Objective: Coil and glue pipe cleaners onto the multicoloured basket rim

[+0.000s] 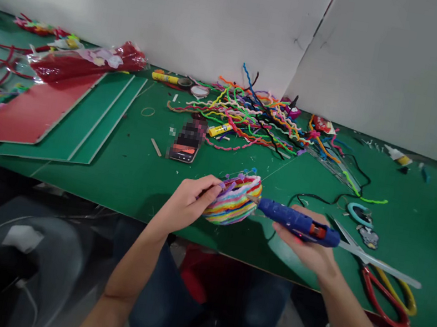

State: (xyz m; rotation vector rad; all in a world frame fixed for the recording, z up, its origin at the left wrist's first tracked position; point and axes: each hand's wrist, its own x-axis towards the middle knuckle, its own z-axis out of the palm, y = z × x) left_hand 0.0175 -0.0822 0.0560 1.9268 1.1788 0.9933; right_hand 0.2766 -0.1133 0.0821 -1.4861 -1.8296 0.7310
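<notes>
My left hand (189, 200) is closed round the left side of a small bowl-shaped piece wound from many-coloured pipe cleaners (234, 200), holding it just above the front edge of the green table (124, 169). My right hand (306, 244) grips a blue hot glue gun (296, 222). Its nozzle points left and touches the right rim of the wound piece. A black cable runs from the gun back across the table.
A heap of loose coloured pipe cleaners (252, 116) lies behind the hands. Red and yellow handled scissors (384, 280) lie at the right. A phone (187, 144) rests centre-left. Red and green boards (63, 108) and a red wrapped bundle (84, 63) sit at the left.
</notes>
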